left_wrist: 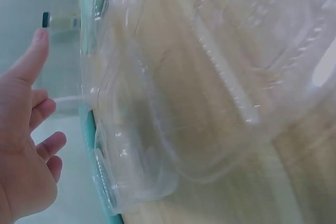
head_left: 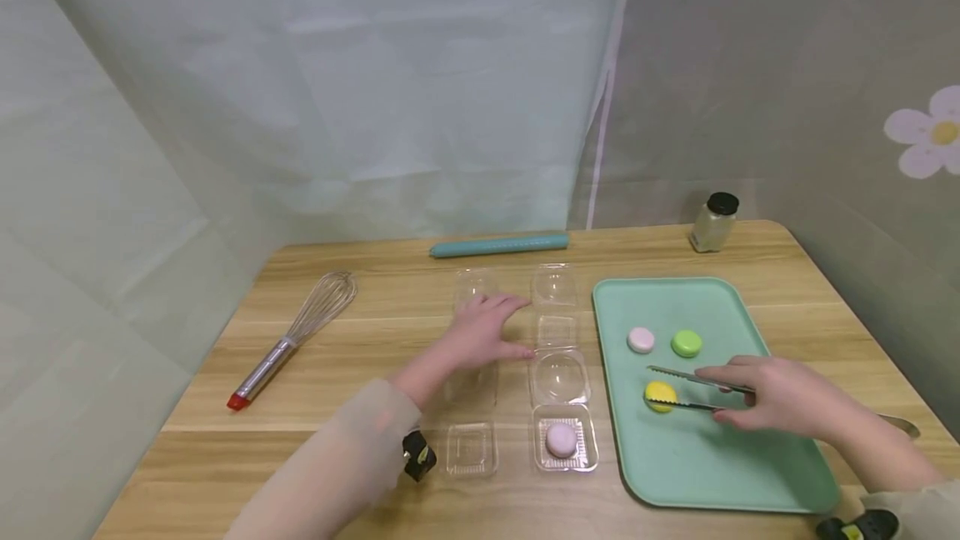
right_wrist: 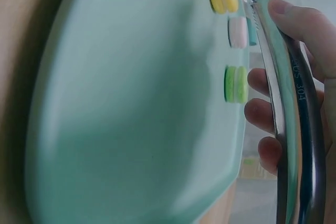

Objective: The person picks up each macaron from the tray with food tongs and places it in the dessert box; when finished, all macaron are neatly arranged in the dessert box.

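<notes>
My right hand (head_left: 783, 394) grips metal tongs (right_wrist: 281, 90) above the green tray (head_left: 720, 465). The tongs' tips are spread, one over the yellow macaron (head_left: 661, 396); whether they touch it I cannot tell. Farther back on the tray lie a pink macaron (head_left: 641, 340) and a green macaron (head_left: 687, 343). My left hand (head_left: 483, 332) hovers over the clear plastic boxes, its fingers spread and holding nothing. In front of it, a lidded box (head_left: 558, 377) stands open with a pale purple macaron (head_left: 561, 440) in its base. Another clear box base (head_left: 471, 448) is beside it, partly behind my left arm.
A whisk (head_left: 292, 340) with a red-tipped handle lies on the left of the wooden table (head_left: 202, 448). Along the back edge are a teal rod-shaped object (head_left: 498, 246) and a small jar (head_left: 714, 223) with a black lid. Fabric walls surround the table.
</notes>
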Demonstrator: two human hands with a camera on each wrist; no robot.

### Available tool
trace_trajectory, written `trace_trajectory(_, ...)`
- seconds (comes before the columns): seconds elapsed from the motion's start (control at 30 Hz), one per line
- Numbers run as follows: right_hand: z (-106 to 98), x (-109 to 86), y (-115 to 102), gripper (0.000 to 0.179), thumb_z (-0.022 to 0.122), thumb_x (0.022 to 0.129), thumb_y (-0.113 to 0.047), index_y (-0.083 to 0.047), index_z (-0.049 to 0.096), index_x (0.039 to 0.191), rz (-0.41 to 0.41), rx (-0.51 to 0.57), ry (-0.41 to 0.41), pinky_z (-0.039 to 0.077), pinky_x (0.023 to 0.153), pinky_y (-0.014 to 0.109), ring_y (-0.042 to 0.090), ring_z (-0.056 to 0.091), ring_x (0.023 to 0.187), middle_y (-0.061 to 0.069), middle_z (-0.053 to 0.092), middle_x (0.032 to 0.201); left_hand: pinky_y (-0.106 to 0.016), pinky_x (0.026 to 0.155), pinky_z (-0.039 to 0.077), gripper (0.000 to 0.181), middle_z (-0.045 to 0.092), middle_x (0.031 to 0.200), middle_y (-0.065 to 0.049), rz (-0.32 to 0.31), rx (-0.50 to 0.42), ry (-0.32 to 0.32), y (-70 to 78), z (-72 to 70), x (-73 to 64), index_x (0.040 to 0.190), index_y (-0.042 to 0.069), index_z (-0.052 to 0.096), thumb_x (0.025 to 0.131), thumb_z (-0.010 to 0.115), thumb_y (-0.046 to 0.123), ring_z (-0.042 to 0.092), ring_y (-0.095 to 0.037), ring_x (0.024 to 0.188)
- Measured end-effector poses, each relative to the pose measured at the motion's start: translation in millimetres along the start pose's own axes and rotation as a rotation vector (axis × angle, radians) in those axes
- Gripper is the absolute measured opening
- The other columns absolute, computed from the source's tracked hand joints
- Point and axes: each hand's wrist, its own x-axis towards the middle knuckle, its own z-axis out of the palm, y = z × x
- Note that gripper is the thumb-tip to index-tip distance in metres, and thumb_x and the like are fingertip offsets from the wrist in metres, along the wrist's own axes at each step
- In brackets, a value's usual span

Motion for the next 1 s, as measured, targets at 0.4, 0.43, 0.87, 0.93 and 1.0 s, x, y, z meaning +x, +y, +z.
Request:
trace_trajectory(0.4,2,1.9,-1,0.045,0.075,0.075,-0.044,-0.018,0.069,0.111,0.079,-0.004,-0.115,0.032,0.05,0.019,-0.005,0.035,0.06,-0.02,0.05,0.078,-0.055,0.106,0.016,0.083,0.037,0.147,-0.006,-0.021,-0.007,-0.077,-3.3,-10.6,21.2,0.143,0.015,0.039,0.075,0.072,0.049,0.03,-0.035,0.131)
trace_trajectory(0.43,2,2.4,-2,0.045,0.074,0.076,-0.045,-0.018,0.069,0.112,0.084,-0.007,-0.123,0.032,0.051,0.019,-0.005,0.035,0.06,-0.02,0.05,0.078,-0.055,0.107,0.014,0.083,0.036,0.147,-0.005,-0.025,-0.009,-0.082,-3.3,-10.8,22.2,0.143,0.017,0.039,0.075,0.072,0.049,0.028,-0.036,0.132)
trace_trajectory(0.87,8,2.7,1,0.044,0.072,0.077,-0.046,-0.017,0.069,0.111,0.069,0.002,-0.137,0.035,0.052,0.02,-0.006,0.036,0.061,-0.021,0.051,0.08,-0.056,0.106,0.016,0.073,0.035,0.148,-0.004,-0.009,-0.014,-0.122,4.0,-2.3,36.0,0.144,0.022,0.037,0.082,0.065,0.046,0.03,-0.035,0.131)
trace_trajectory(0.93,9,2.7,1,0.044,0.072,0.078,-0.046,-0.017,0.069,0.111,0.065,0.005,-0.134,0.036,0.052,0.02,-0.006,0.037,0.061,-0.022,0.052,0.08,-0.056,0.106,0.016,0.075,0.034,0.148,-0.003,-0.014,-0.011,-0.129,4.9,-1.5,36.4,0.144,0.023,0.036,0.08,0.066,0.047,0.03,-0.034,0.13)
trace_trajectory(1.0,9,3.2,1,0.044,0.072,0.078,-0.045,-0.017,0.069,0.111,0.064,0.012,-0.138,0.036,0.052,0.02,-0.007,0.037,0.061,-0.022,0.052,0.079,-0.055,0.105,0.017,0.077,0.034,0.148,-0.002,-0.018,0.0,-0.135,5.1,-0.6,37.0,0.145,0.024,0.036,0.079,0.067,0.048,0.031,-0.033,0.13)
